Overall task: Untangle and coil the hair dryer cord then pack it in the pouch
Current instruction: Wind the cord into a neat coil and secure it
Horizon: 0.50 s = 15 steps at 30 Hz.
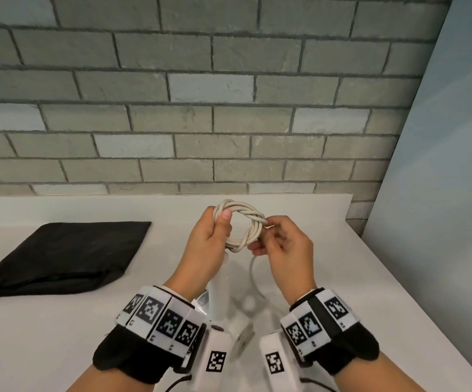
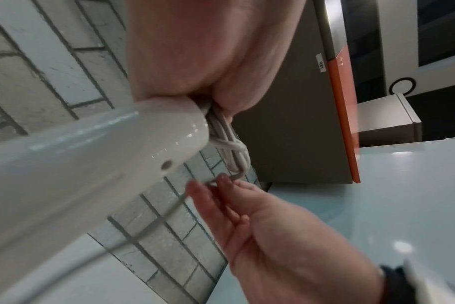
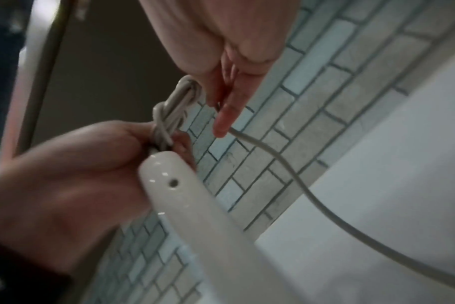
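A white cord coil (image 1: 240,224) of several twisted loops is held up above the counter. My left hand (image 1: 215,233) grips the coil's left side, thumb laid over the loops. My right hand (image 1: 268,236) pinches the cord at the coil's right side, where a loose strand (image 1: 253,270) runs down. The white hair dryer (image 1: 217,292) hangs below my left hand, its glossy handle (image 2: 91,164) large in the left wrist view, and the handle (image 3: 195,205) shows with the coil (image 3: 174,107) in the right wrist view. The black pouch (image 1: 59,256) lies flat at the left.
The white counter (image 1: 342,278) runs to a grey brick wall (image 1: 200,108) behind. A pale blue panel (image 1: 441,193) bounds the counter's right side. The wrist views show a grey and orange cabinet (image 2: 312,102) off to the side.
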Each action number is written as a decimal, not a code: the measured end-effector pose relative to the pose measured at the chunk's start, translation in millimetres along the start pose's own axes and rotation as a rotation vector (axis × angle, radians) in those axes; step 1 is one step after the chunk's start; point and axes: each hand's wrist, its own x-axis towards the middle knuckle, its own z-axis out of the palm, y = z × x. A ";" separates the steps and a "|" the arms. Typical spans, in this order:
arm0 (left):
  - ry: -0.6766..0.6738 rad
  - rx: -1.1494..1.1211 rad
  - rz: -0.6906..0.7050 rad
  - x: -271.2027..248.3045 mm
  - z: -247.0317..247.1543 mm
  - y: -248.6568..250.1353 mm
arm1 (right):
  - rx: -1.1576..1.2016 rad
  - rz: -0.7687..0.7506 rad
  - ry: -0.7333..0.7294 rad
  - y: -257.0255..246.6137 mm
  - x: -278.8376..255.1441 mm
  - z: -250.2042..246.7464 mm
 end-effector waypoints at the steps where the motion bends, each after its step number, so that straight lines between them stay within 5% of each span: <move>1: -0.002 0.007 0.015 -0.1 0.9 -0.3 | 0.091 0.059 -0.007 -2.3 -1.0 5.1; 15: 0.112 0.245 0.214 -0.7 14.6 -8.7 | 0.749 0.404 -0.244 -15.6 -1.1 8.9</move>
